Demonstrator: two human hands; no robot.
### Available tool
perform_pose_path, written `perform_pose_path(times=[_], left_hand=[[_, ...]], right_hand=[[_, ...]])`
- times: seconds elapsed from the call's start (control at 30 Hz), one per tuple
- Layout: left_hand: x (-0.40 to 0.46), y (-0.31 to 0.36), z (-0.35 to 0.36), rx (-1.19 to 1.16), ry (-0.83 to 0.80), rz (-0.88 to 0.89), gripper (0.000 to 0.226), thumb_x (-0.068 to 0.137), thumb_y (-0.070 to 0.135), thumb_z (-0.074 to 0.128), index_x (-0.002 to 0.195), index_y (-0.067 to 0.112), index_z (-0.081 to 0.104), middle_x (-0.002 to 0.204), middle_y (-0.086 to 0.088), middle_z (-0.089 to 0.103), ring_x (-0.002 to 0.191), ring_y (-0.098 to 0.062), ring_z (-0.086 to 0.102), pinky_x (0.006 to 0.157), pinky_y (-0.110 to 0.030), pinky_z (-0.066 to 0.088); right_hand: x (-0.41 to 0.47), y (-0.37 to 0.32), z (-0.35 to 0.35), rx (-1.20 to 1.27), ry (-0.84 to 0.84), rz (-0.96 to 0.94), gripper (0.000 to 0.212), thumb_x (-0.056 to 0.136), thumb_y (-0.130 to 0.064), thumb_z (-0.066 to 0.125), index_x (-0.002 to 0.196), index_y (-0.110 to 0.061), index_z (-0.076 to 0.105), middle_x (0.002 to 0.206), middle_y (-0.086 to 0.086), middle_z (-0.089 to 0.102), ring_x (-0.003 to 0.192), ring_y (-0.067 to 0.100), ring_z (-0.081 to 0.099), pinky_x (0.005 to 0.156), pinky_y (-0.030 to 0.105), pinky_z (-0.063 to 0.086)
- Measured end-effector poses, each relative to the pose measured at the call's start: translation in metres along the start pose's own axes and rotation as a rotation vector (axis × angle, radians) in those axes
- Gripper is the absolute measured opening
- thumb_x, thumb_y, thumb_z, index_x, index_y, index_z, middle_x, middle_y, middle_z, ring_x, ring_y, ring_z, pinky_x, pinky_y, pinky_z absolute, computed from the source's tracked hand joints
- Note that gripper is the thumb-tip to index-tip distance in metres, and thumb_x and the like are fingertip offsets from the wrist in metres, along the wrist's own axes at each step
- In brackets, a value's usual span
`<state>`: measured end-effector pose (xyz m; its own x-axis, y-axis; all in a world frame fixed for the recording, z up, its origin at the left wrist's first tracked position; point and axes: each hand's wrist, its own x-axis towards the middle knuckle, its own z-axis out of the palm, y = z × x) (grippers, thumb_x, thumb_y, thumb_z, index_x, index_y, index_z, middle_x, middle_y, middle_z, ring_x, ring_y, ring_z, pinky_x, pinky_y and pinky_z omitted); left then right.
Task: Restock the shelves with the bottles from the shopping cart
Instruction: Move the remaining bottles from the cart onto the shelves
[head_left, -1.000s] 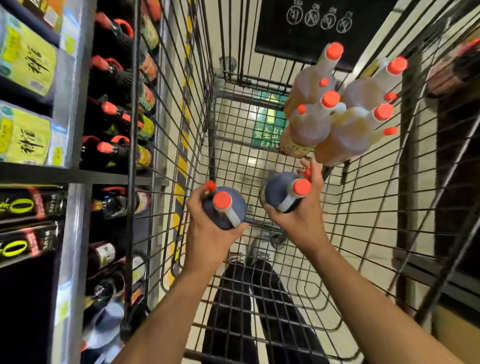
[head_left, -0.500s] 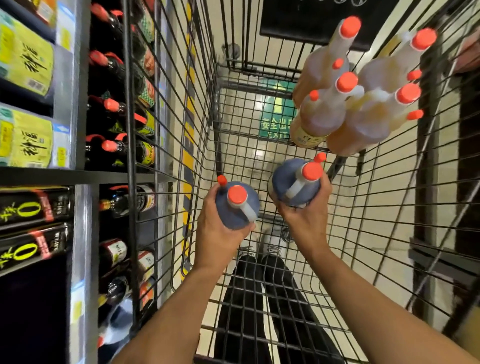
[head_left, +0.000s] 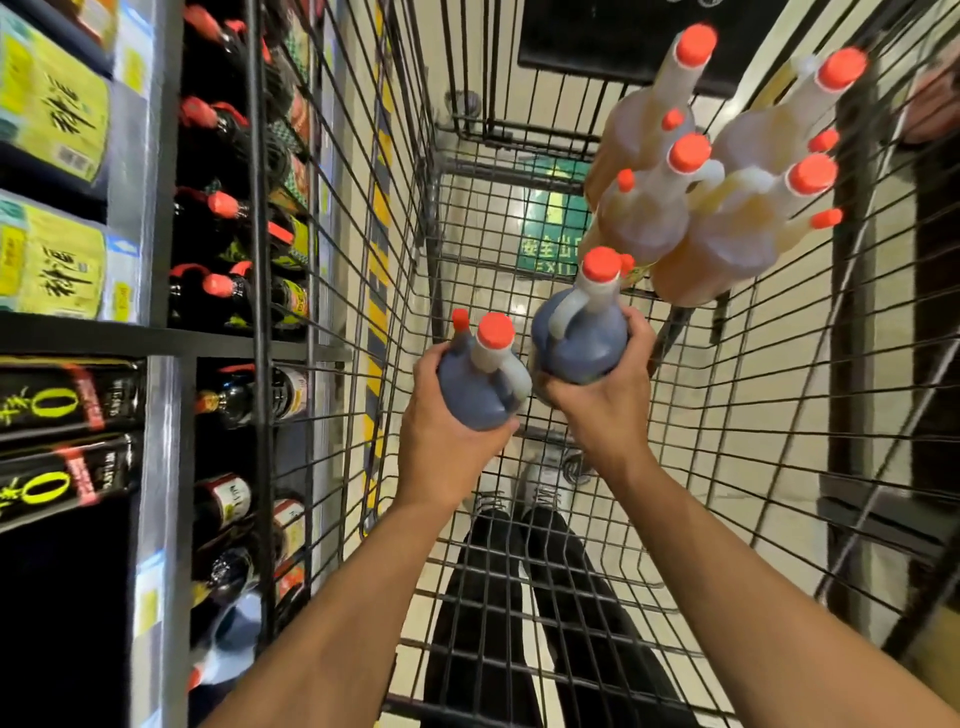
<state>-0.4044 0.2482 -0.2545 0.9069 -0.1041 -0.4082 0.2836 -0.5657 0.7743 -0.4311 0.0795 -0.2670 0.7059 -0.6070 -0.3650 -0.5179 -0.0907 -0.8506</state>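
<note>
Two dark, blue-grey plastic jugs with orange screw caps and white handles are held up inside a black wire shopping cart (head_left: 691, 426), seen from above. The left dark jug (head_left: 475, 387) is gripped by the left hand (head_left: 447, 431), whose fingers are curled round the lower body of the jug from the left and beneath. The right dark jug (head_left: 582, 332) is gripped by the right hand (head_left: 605, 400), with its fingers (head_left: 641, 332) wrapped over the far right side and the thumb beneath. The two jugs are held just beside each other, the right one slightly farther from the camera, and both are lifted off the cart's wire bottom.

Against the far right corner of the cart, four pale amber plastic jugs with orange caps (head_left: 711, 208) are clustered close together. The nearest of them lies just beyond the right dark jug.

Beyond the cart's left wall, dark metal shelves (head_left: 156, 338) are seen. They are stocked with dark glass bottles with red caps (head_left: 223, 291) lying neck outward, and with yellow-labelled packages (head_left: 52, 260) at the far left. Through the wire bottom, black trousers (head_left: 519, 597), light shoes and a green floor sign (head_left: 550, 244) on the pale tiled floor can be made out.
</note>
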Motion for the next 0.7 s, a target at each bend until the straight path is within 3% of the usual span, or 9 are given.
perform_pose_path(times=[0.07, 0.13, 0.2, 0.3, 0.4, 0.5, 0.57, 0.7], left_hand=[[-0.005, 0.008, -0.002, -0.014, 0.008, 0.000, 0.097, 0.057, 0.024, 0.096, 0.135, 0.039, 0.040, 0.112, 0.041, 0.047, 0.104, 0.000, 0.055, 0.085, -0.011, 0.047], [-0.014, 0.019, -0.008, -0.028, 0.015, 0.013, 0.097, 0.057, 0.023, 0.096, 0.132, 0.046, 0.039, 0.110, 0.046, 0.049, 0.101, 0.010, 0.055, 0.082, -0.004, 0.044], [-0.028, 0.035, -0.021, -0.038, 0.023, 0.038, 0.097, 0.058, 0.020, 0.096, 0.123, 0.059, 0.036, 0.111, 0.054, 0.046, 0.103, 0.021, 0.052, 0.083, -0.001, 0.043], [-0.061, 0.076, -0.050, -0.043, 0.061, 0.075, 0.101, 0.056, 0.023, 0.097, 0.120, 0.069, 0.034, 0.116, 0.052, 0.047, 0.109, 0.021, 0.051, 0.087, -0.006, 0.046], [-0.101, 0.121, -0.084, -0.142, 0.121, 0.061, 0.090, 0.061, 0.017, 0.095, 0.120, 0.058, 0.042, 0.110, 0.048, 0.055, 0.105, 0.019, 0.056, 0.082, -0.007, 0.048], [-0.141, 0.163, -0.120, -0.218, 0.239, 0.057, 0.095, 0.061, 0.008, 0.094, 0.126, 0.049, 0.039, 0.109, 0.037, 0.057, 0.101, 0.025, 0.055, 0.078, -0.002, 0.045], [-0.169, 0.178, -0.148, -0.306, 0.285, 0.051, 0.092, 0.062, -0.005, 0.091, 0.125, 0.037, 0.040, 0.105, 0.034, 0.059, 0.098, 0.025, 0.057, 0.074, 0.000, 0.043], [-0.228, 0.191, -0.209, -0.321, 0.469, 0.044, 0.094, 0.060, 0.008, 0.096, 0.124, 0.049, 0.042, 0.112, 0.048, 0.056, 0.106, 0.020, 0.056, 0.080, -0.004, 0.046]], right_hand=[[-0.007, -0.007, -0.005, 0.028, -0.007, -0.019, 0.097, 0.059, -0.021, 0.094, 0.137, -0.030, 0.037, 0.122, -0.026, 0.051, 0.109, -0.004, 0.058, 0.090, 0.028, 0.053], [-0.017, -0.017, -0.013, 0.067, -0.018, -0.033, 0.097, 0.060, -0.017, 0.095, 0.136, -0.032, 0.038, 0.125, -0.022, 0.053, 0.110, -0.001, 0.060, 0.092, 0.031, 0.055], [-0.030, -0.031, -0.025, 0.080, -0.032, -0.051, 0.097, 0.060, -0.014, 0.096, 0.134, -0.038, 0.038, 0.124, -0.023, 0.054, 0.109, -0.004, 0.061, 0.089, 0.026, 0.055], [-0.055, -0.068, -0.047, 0.107, -0.065, -0.115, 0.098, 0.061, -0.005, 0.095, 0.131, -0.042, 0.037, 0.125, -0.022, 0.053, 0.108, -0.007, 0.060, 0.082, 0.013, 0.051], [-0.088, -0.122, -0.068, 0.140, -0.148, -0.144, 0.099, 0.062, 0.001, 0.093, 0.138, -0.026, 0.036, 0.130, -0.007, 0.052, 0.107, -0.007, 0.060, 0.079, 0.008, 0.048], [-0.122, -0.177, -0.085, 0.154, -0.205, -0.221, 0.102, 0.060, 0.002, 0.094, 0.142, -0.015, 0.035, 0.125, -0.017, 0.048, 0.104, -0.017, 0.055, 0.083, 0.003, 0.044], [-0.147, -0.210, -0.092, 0.137, -0.260, -0.259, 0.105, 0.058, -0.002, 0.096, 0.142, -0.020, 0.035, 0.125, -0.018, 0.047, 0.102, -0.021, 0.053, 0.082, 0.000, 0.042], [-0.193, -0.260, -0.079, 0.132, -0.465, -0.337, 0.111, 0.049, -0.016, 0.098, 0.137, -0.039, 0.035, 0.134, 0.000, 0.053, 0.107, -0.006, 0.061, 0.079, 0.004, 0.047]])
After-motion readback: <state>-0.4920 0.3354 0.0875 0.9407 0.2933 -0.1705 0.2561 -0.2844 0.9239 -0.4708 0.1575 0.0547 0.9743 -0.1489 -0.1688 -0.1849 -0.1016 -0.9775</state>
